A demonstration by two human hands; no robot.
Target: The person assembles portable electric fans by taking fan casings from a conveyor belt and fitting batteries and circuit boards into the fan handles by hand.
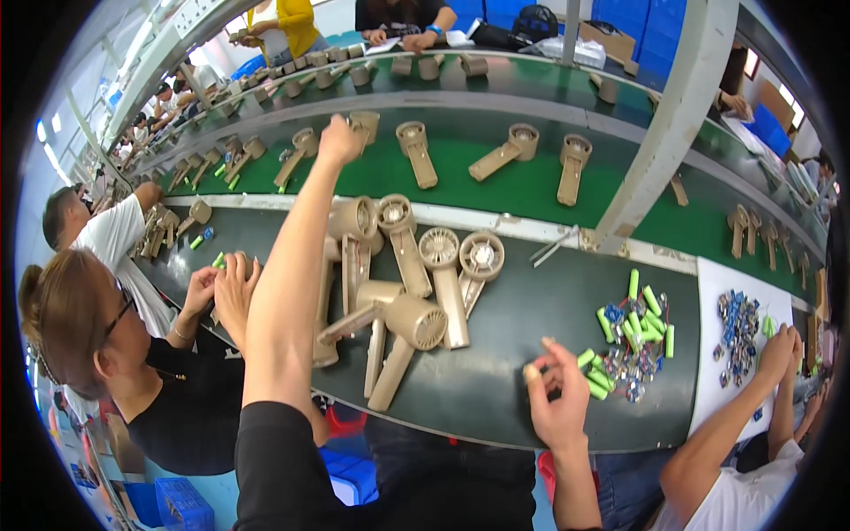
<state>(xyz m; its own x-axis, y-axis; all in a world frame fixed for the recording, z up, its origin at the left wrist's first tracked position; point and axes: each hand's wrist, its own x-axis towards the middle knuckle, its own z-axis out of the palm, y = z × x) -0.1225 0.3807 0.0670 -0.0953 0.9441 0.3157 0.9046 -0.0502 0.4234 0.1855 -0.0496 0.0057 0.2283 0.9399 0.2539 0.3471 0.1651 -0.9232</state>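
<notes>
My left arm stretches across the bench to the green conveyor belt. There my left hand (341, 142) is closed on a beige handheld fan housing (366, 125); its grip is partly hidden by the hand itself. My right hand (560, 398) hovers over the dark bench, fingers loosely bent and apart, with nothing visible in them. Just beyond it lie several green cylindrical battery cells (599, 379) with small circuit boards and wires (636, 365). Between my arms is a pile of beige fan housings (416, 320), some with round grilles facing up.
More fan housings (522, 142) lie along the belt (469, 181). A pale metal post (664, 124) rises at the belt's near edge, with white tweezers (555, 246) beside it. One co-worker (133, 354) sits at left; another's hands (779, 350) work over a white sheet of boards (708, 407) at right.
</notes>
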